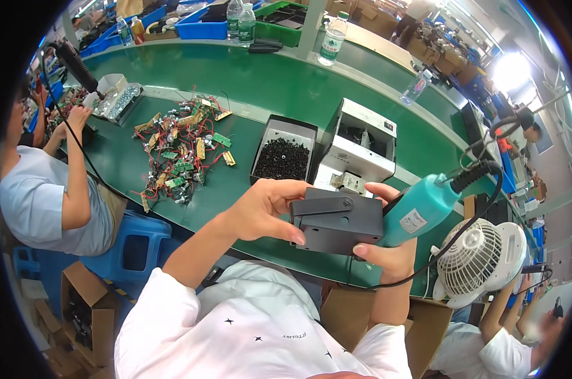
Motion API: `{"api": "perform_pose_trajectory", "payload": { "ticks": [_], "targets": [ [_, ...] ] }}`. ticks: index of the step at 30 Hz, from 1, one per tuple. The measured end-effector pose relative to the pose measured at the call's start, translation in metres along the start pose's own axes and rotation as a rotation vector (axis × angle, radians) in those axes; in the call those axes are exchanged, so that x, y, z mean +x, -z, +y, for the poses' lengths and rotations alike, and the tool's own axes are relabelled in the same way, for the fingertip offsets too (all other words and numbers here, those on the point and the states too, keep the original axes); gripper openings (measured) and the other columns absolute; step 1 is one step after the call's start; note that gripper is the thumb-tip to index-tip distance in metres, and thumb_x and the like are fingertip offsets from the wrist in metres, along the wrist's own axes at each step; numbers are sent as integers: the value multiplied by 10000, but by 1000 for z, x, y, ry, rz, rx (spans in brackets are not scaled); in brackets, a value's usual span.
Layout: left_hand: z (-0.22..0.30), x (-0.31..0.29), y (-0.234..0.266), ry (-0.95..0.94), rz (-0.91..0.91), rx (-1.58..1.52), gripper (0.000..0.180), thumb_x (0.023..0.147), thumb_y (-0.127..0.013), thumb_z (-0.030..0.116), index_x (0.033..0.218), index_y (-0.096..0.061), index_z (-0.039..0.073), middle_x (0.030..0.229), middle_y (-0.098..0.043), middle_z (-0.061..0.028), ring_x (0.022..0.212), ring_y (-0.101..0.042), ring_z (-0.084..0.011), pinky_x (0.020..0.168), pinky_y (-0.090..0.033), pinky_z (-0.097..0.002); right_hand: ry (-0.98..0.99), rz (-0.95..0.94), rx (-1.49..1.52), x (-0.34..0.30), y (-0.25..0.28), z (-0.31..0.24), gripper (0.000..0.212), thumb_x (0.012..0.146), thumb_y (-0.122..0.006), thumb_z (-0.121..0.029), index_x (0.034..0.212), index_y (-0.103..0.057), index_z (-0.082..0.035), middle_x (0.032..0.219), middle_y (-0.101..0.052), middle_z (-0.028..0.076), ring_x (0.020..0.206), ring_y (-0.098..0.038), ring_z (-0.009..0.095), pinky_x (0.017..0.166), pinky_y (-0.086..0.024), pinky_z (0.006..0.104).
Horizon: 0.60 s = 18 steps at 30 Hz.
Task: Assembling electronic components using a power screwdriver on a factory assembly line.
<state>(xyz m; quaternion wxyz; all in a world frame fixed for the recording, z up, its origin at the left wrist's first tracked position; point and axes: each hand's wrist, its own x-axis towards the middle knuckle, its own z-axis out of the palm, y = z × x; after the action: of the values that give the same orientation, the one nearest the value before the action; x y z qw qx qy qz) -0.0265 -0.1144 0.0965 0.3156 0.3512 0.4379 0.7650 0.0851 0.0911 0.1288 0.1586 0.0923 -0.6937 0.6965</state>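
A black box-shaped housing with a bracket strip and a screw on its top face is held in front of my chest. My left hand is closed on its left end, thumb on the near edge. My right hand grips the right end, thumb on the near corner and fingers at the far side. A teal electric screwdriver with a black cable lies across that right hand, between thumb and fingers; its tip is hidden. Just beyond are a tray of small black screws and a white screw feeder.
A pile of wired circuit boards lies left on the green bench. A white fan stands at the right edge. Bottles line the back. A co-worker sits at left by a blue stool. A cardboard box is below.
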Motion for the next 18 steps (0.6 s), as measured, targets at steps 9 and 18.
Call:
{"api": "perform_pose_trajectory", "payload": {
  "ticks": [9, 18],
  "targets": [
    [80, 96, 144, -169, 252, 584, 530, 622, -705, -27, 1135, -591, 38, 1068, -609, -56, 963, -573, -179, 839, -465, -329, 10, 160, 169, -9, 17, -3, 706, 609, -679, 64, 1270, -443, -15, 1155, -591, 194, 612, -524, 106, 470, -400, 165],
    [7, 171, 305, -275, -32, 1927, 421, 726, -639, 44, 1137, -584, 116, 1213, -596, -1, 1183, -496, -276, 1013, -379, -389, -24, 181, 155, -11, 16, -2, 604, 662, -615, 79, 1236, -453, -15, 1062, -609, 220, 451, -446, 81, 368, -347, 167]
  ]
}}
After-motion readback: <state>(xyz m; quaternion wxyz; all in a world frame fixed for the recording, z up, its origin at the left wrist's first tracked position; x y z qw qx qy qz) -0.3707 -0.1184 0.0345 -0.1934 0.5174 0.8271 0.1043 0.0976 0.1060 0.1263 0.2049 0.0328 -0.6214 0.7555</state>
